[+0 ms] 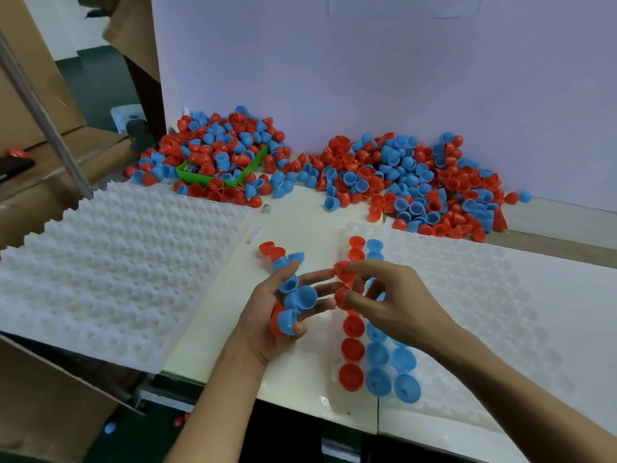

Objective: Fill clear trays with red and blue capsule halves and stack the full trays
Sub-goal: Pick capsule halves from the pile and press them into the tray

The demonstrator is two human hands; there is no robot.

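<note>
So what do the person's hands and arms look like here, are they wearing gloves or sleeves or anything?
No gloves. Both the left hand and the right hand are bare, and both forearms are uncovered as far as the picture shows, with no sleeve edge in view. I see no rings, watch, wristband or markings. Nails look short and plain.

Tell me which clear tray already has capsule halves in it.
The tray on the right, under the right hand; the stacked trays at left hold none.
</note>
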